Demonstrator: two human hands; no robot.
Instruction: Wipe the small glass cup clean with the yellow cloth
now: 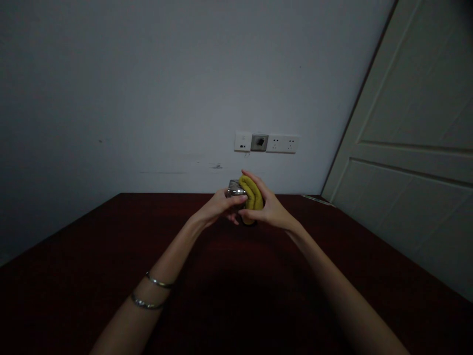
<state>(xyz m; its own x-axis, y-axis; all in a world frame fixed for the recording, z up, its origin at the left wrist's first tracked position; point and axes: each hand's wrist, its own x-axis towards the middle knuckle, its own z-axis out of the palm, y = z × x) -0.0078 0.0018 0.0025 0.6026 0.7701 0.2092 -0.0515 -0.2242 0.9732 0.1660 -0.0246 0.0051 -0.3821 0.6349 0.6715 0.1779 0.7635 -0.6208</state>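
My left hand [217, 207] is closed around a small shiny silver object [235, 189] with a reflective, glass-like or metal surface; its exact kind I cannot make out. A folded yellow-green cloth [253, 193] is gripped in my right hand [272, 210], with fingers over its top and the thumb below. The cloth touches the right side of the shiny object. Both are held above the table, in front of the wall. Under the cloth, a small rounded tan part with a dark edge [249, 223] shows; what it belongs to is unclear.
A dark red table [148, 236] reaches to the pale wall [148, 88]. Sockets and a grey switch plate [259, 142] sit on the wall behind my hands. On the right stands a white panelled door [414, 148]. A thin flat strip [318, 200] lies near the table's back right corner.
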